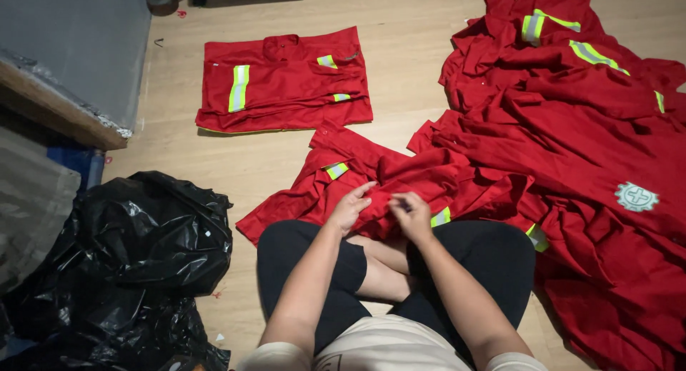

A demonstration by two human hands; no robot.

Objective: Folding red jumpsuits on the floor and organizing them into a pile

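I sit cross-legged on a wooden floor with a red work jacket (343,174) with reflective stripes spread in front of my knees. My left hand (349,208) pinches a fold of its red cloth near my lap. My right hand (412,215) grips the same bunched cloth right beside it, fingers curled in. The two hands are almost touching.
A folded red jacket (283,79) lies flat farther ahead. A large heap of red jackets (572,128) fills the right side. Crumpled black plastic bags (136,257) sit at my left. A grey board and a wooden edge (71,107) stand at the upper left.
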